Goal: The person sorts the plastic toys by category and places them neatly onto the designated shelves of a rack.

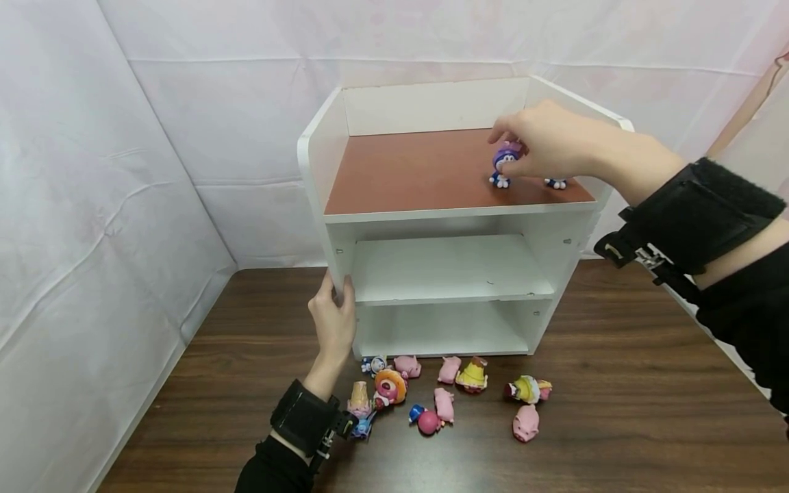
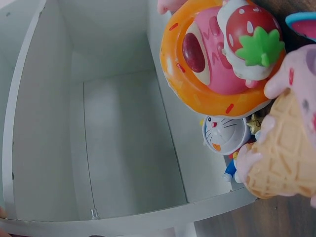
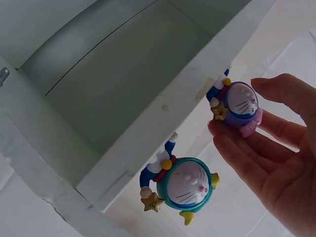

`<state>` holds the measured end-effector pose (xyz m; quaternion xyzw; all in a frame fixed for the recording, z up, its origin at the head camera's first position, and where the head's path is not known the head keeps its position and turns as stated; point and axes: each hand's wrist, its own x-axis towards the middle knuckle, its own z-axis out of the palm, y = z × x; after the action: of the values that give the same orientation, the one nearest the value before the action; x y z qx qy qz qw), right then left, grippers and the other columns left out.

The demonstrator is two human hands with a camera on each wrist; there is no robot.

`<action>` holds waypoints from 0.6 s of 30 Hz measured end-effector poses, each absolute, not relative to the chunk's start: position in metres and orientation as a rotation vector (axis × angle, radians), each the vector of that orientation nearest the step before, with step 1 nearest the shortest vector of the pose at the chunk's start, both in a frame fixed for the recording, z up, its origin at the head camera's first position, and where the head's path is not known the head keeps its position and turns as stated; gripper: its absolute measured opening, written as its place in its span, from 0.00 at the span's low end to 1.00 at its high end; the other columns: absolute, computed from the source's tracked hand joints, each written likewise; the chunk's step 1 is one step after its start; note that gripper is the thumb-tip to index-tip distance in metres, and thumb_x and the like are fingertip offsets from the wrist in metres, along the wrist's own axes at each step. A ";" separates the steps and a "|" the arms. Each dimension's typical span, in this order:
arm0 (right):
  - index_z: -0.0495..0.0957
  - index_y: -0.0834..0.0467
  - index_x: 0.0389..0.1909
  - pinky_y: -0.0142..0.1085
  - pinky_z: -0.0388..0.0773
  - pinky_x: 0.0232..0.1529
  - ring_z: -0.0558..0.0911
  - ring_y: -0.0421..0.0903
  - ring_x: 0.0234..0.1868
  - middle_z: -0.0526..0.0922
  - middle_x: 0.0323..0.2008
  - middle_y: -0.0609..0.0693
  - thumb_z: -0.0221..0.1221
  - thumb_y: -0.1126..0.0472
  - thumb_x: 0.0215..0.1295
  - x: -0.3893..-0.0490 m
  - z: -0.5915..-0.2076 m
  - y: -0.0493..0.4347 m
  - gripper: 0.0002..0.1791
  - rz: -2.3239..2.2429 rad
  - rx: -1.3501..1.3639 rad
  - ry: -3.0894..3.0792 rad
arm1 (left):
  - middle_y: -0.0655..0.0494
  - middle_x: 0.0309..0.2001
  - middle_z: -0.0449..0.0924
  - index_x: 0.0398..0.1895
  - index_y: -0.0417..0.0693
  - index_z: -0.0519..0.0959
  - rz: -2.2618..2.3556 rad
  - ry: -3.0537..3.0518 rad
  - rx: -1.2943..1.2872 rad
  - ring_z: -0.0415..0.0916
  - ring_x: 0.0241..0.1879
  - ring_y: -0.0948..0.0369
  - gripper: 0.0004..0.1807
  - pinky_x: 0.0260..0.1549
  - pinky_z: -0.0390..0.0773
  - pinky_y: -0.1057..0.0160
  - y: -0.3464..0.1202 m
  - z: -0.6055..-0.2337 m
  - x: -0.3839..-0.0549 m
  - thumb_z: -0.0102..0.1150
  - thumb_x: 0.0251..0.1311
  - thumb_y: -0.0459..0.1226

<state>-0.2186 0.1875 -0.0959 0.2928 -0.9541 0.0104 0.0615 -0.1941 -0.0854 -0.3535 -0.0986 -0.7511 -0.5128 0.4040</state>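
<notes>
A small cat figurine in a purple hood (image 1: 502, 168) stands near the front of the brown top of a white shelf unit (image 1: 431, 218). My right hand (image 1: 548, 140) holds this figurine, thumb at its face and fingers behind it, as the right wrist view shows. To its right is a second cat figurine, teal-hooded (image 3: 187, 185), mostly hidden by the hand in the head view. My left hand (image 1: 333, 318) grips the unit's left side panel, thumb on the near side and fingers round the outer face.
Several toy figurines lie on the wooden table before the unit: pink pigs (image 1: 526, 423), a doughnut-ringed figure (image 1: 390, 388), an ice-cream-cone figure (image 2: 281, 153), a yellow-dressed figure (image 1: 472, 375). Two white lower shelves (image 1: 444, 267) sit under the top. White cloth (image 1: 111, 239) hangs behind and left.
</notes>
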 end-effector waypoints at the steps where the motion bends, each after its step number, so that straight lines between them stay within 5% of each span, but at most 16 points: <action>1: 0.67 0.69 0.52 0.47 0.71 0.42 0.75 0.56 0.40 0.77 0.39 0.65 0.55 0.62 0.57 -0.218 -0.096 0.188 0.23 0.039 0.885 -2.881 | 0.38 0.48 0.74 0.54 0.33 0.69 -1.297 -1.896 -0.248 0.72 0.46 0.47 0.18 0.39 0.74 0.52 -0.085 -0.354 -0.194 0.48 0.59 0.28; 9: 0.67 0.66 0.53 0.51 0.68 0.45 0.73 0.60 0.45 0.76 0.43 0.65 0.54 0.60 0.58 -0.206 -0.094 0.192 0.22 0.125 0.857 -2.800 | 0.37 0.47 0.74 0.53 0.33 0.69 -1.293 -1.894 -0.250 0.73 0.46 0.47 0.18 0.38 0.74 0.52 -0.084 -0.354 -0.196 0.48 0.59 0.28; 18: 0.72 0.64 0.47 0.48 0.71 0.41 0.76 0.58 0.39 0.78 0.41 0.62 0.58 0.60 0.57 -0.183 -0.097 0.199 0.18 0.234 0.781 -2.564 | 0.38 0.48 0.74 0.53 0.33 0.69 -1.302 -1.903 -0.257 0.73 0.46 0.47 0.18 0.39 0.74 0.53 -0.083 -0.354 -0.197 0.48 0.59 0.29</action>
<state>-0.1835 0.1990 -0.0975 0.2828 -0.9289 0.0847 0.2236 -0.1973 -0.0831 -0.3538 -0.1016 -0.7519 -0.5146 0.3995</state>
